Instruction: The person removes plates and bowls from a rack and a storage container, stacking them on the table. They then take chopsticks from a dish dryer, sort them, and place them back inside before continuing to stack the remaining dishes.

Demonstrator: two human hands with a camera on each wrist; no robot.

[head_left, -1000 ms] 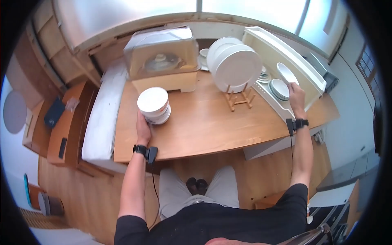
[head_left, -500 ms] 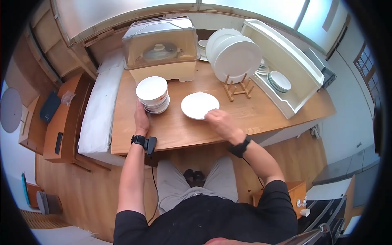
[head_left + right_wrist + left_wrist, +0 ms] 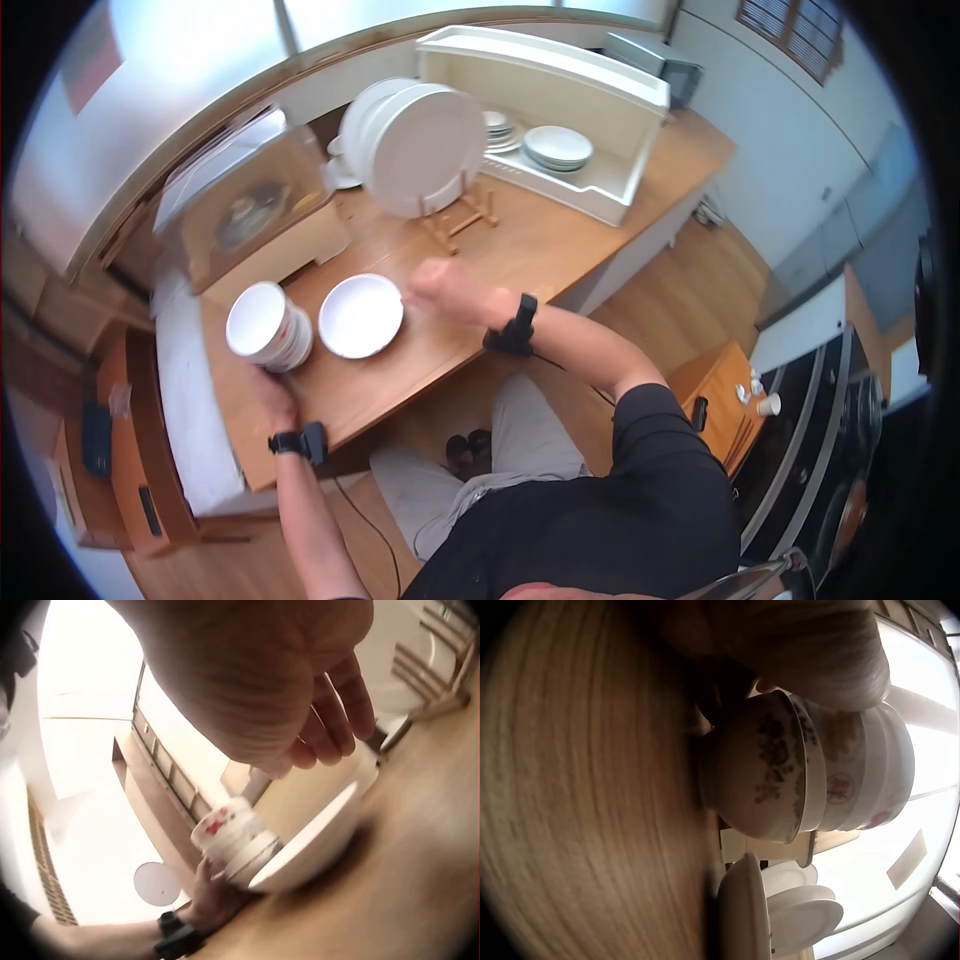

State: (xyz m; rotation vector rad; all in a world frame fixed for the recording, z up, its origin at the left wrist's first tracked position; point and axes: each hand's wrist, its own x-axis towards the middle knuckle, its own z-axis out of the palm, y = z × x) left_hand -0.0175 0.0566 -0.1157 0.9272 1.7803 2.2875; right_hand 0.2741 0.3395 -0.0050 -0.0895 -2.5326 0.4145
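A stack of several white bowls (image 3: 257, 318) stands on the wooden table (image 3: 560, 255); floral and red prints show on its sides in the left wrist view. My left hand (image 3: 272, 395) rests against the near side of the stack, low down, part of its fingers hidden by the bowls (image 3: 761, 765). Just right of the stack sits a shallow white bowl (image 3: 362, 316), face up on the table. My right hand (image 3: 450, 290) hovers by this bowl's right rim. Nothing is in it; its fingers (image 3: 326, 724) hang loosely bent above the dish.
Large white plates (image 3: 425, 145) stand upright in a wooden rack (image 3: 460, 215) behind my right hand. Further back, a cream open-fronted cabinet (image 3: 600, 190) holds stacked dishes (image 3: 557, 148). A cream box with a clear lid (image 3: 245, 210) stands behind the bowls.
My right hand has brought the shallow bowl from the cream cabinet to the table beside the stack and let go. The head view has turned right; my left hand has stayed at the stack.
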